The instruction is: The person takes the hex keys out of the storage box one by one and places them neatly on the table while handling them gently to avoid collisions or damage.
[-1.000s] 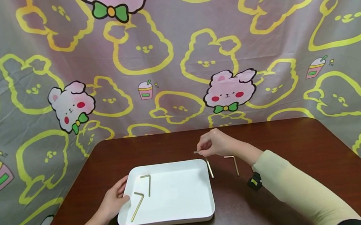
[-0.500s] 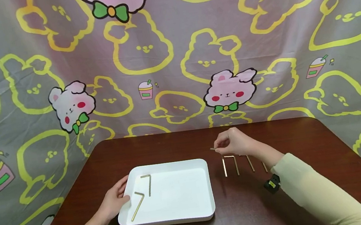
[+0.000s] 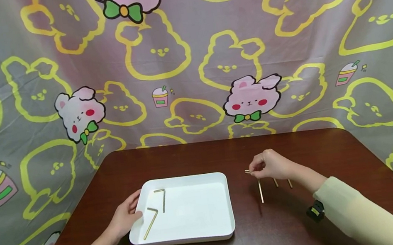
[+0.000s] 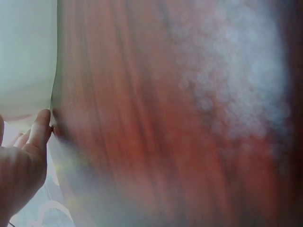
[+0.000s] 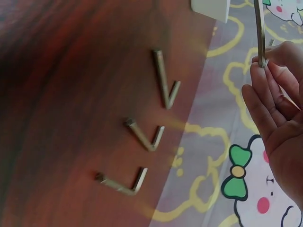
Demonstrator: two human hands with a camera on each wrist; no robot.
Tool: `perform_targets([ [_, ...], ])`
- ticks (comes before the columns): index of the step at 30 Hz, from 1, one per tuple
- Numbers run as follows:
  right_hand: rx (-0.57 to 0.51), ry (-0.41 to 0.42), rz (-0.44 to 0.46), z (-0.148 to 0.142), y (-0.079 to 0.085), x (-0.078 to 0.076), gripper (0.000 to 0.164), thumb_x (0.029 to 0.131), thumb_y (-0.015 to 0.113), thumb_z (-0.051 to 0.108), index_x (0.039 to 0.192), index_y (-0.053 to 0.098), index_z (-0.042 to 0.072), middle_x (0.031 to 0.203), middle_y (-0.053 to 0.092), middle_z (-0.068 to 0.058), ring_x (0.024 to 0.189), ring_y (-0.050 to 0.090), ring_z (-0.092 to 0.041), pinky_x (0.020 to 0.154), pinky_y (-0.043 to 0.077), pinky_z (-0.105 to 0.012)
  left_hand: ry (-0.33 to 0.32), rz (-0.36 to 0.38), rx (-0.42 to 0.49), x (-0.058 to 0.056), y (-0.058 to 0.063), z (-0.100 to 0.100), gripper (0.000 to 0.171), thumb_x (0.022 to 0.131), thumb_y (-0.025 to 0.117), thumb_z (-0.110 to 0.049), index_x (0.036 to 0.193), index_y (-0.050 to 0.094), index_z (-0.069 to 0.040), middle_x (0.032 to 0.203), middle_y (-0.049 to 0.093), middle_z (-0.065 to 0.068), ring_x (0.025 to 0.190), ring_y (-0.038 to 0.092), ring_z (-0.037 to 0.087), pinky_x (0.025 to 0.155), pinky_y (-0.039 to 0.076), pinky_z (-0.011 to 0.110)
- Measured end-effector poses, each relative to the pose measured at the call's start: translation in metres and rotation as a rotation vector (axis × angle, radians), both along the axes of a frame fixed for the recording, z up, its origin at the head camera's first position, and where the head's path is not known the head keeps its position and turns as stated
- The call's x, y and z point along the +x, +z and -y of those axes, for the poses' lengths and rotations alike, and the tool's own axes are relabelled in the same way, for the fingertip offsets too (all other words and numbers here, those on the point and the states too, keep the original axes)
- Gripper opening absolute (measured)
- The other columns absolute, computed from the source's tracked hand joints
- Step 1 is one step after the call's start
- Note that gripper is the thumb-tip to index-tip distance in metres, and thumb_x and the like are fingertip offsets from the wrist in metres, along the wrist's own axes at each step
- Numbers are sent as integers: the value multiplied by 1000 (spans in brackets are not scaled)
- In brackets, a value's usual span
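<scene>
The right hand (image 3: 272,165) is to the right of the tray, apart from it, its fingertips closed in a pinch on one L-shaped hex key (image 3: 260,191). The hand has hold of the key near its bend; in the head view the long arm points back toward the person and looks raised off the worktop (image 3: 171,159). In the right wrist view that arm runs up past the top edge.

Three more brassy hex keys lie in a loose row on the worktop near this hand: the first key (image 5: 163,80), the second key (image 5: 140,136) and the third key (image 5: 116,185), all apart. From the head, the hand covers part of this group.

The left hand (image 3: 124,217) grips the left side of the white tray (image 3: 197,210), thumb at the rim and the other fingers outside the wall; how far they reach underneath is hidden. Inside the tray, toward its left side, an upper key (image 3: 164,201) and a lower key (image 3: 151,224) lie near each other without touching.

A grey cloth (image 3: 187,56) with yellow outlines and pink-cheeked animal heads hangs behind the worktop. Pale sleeves cover both forearms.
</scene>
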State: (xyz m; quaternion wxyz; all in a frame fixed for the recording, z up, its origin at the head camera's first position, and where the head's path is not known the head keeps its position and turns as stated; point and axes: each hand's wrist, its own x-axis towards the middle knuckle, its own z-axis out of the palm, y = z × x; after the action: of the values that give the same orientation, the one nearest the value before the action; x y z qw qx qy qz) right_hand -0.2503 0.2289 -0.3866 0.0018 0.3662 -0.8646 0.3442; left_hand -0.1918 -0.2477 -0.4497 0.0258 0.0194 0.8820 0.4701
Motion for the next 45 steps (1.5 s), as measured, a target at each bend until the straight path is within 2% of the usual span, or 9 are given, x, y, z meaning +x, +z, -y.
perform_targets([
  [10, 38, -18, 20, -14, -17, 13, 9, 80, 73, -1, 77, 72, 7, 74, 62, 11, 63, 53, -3, 52, 47, -22, 1, 3, -1, -2, -1, 0, 65, 86, 55, 12, 146, 32, 7, 139, 43, 33, 126, 47, 43, 97, 45, 47],
  [18, 50, 4, 18, -16, -28, 18, 14, 76, 73, -4, 75, 72, 9, 72, 61, 12, 64, 54, -1, 54, 49, -21, -2, -1, -3, -2, 1, -1, 64, 87, 55, 12, 147, 31, 7, 139, 42, 34, 126, 47, 43, 97, 44, 48],
  [20, 56, 1, 34, -16, -30, 19, 14, 76, 73, -4, 74, 72, 10, 72, 61, 13, 64, 54, -1, 55, 49, -21, 2, 0, -2, -2, 1, -1, 64, 87, 54, 13, 147, 32, 7, 139, 42, 33, 126, 47, 43, 97, 44, 48],
  [26, 98, -21, 11, -13, -39, 22, 16, 75, 74, -2, 72, 71, 13, 70, 59, 17, 63, 52, 2, 58, 47, -21, 8, 2, 0, -1, 0, 0, 64, 87, 53, 13, 147, 31, 7, 140, 42, 33, 126, 47, 42, 98, 44, 48],
  [35, 77, 5, 18, -12, -50, 22, 17, 75, 73, -3, 71, 68, 13, 69, 58, 15, 63, 50, 3, 56, 46, -19, 22, 19, -1, 0, 0, -1, 64, 87, 52, 12, 147, 32, 6, 140, 42, 32, 126, 47, 42, 98, 44, 48],
  [45, 113, -3, -56, -12, -56, 21, 18, 73, 74, -1, 71, 68, 16, 70, 57, 17, 63, 50, 1, 56, 45, -19, 25, 28, -1, 2, 1, -1, 64, 88, 52, 11, 148, 31, 5, 141, 42, 33, 127, 46, 42, 98, 44, 48],
])
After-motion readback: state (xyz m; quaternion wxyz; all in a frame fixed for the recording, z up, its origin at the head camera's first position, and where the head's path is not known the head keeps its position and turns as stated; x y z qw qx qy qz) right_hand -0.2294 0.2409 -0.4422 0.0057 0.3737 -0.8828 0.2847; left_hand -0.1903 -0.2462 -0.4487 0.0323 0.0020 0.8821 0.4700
